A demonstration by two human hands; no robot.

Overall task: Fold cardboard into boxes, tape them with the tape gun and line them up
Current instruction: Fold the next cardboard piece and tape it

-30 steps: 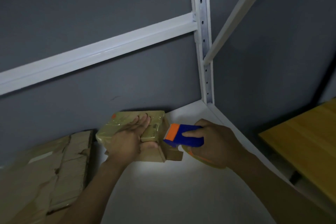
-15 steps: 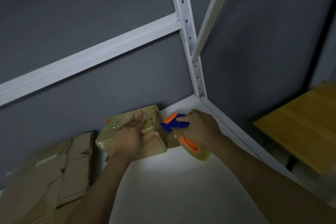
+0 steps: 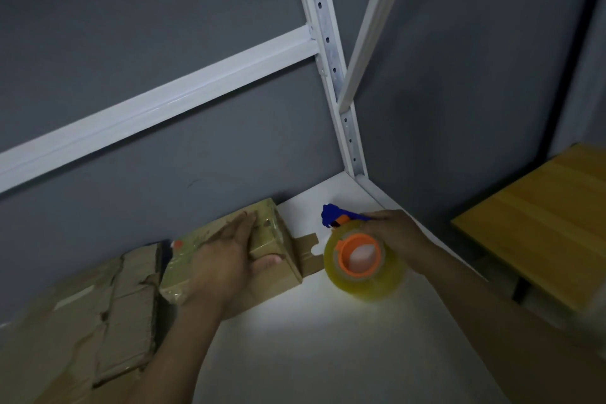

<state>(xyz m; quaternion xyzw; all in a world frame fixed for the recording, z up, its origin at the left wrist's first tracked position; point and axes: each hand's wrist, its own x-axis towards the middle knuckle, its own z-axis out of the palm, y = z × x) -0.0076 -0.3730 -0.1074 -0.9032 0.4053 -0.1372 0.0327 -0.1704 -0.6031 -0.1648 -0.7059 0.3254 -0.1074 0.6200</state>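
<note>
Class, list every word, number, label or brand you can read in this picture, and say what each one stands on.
No text can be read anywhere in this view.
Pale label on the flattened cardboard: too blurred to read.
Orange mark on the box: no letters can be made out.
Tape gun: no brand or lettering shows.

Your left hand [image 3: 226, 261] is lying flat, palm down, on top of the box [image 3: 278, 236]. Its fingers are straight and close together, pointing toward the box's far end, and the thumb is spreading out along its near top edge. Your bare left forearm is reaching in from the near side of the box. Your right hand [image 3: 392, 234] is sitting just to the right of the box, fingers curling around the tape gun [image 3: 359, 259]. Your bare right forearm is stretching in from nearer and farther right.
</note>
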